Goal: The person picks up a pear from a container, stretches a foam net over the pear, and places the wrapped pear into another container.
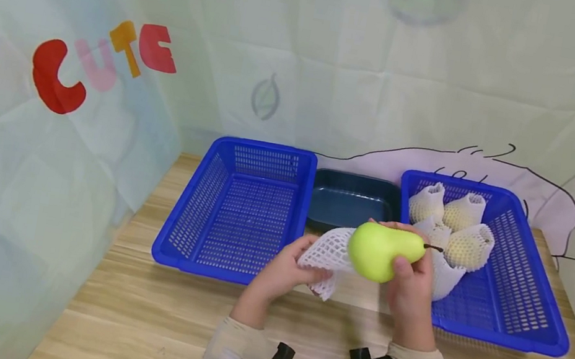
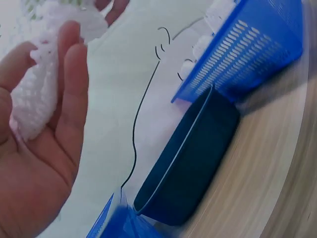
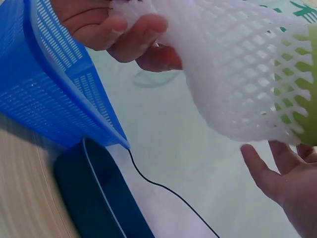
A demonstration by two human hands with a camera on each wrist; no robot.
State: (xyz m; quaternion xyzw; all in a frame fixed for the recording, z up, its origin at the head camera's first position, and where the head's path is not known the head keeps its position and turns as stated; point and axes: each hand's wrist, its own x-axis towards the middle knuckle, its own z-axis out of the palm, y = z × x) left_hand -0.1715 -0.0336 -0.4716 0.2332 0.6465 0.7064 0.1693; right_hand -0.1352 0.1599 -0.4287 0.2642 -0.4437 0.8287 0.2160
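A green pear [image 1: 380, 254] with a dark stem lies sideways above the table, stem to the right. My right hand [image 1: 413, 295] grips it near the narrow end, thumb on the front. The pear's round base meets the mouth of a white foam net sleeve [image 1: 329, 252]. In the right wrist view the net [image 3: 233, 64] overlaps the edge of the pear [image 3: 313, 99]. My left hand [image 1: 281, 272] pinches the sleeve's far end between thumb and fingers. The left wrist view shows that hand [image 2: 42, 178] with the bunched net in its fingers.
A blue slotted basket [image 1: 227, 272] stands on the left of the wooden table [image 1: 132, 305]. Another blue basket [image 1: 529, 293] on the right holds several pale fruits in foam nets [image 1: 471, 246]. Between them sits a dark green tray [image 1: 357, 181], and a printed cloth hangs behind.
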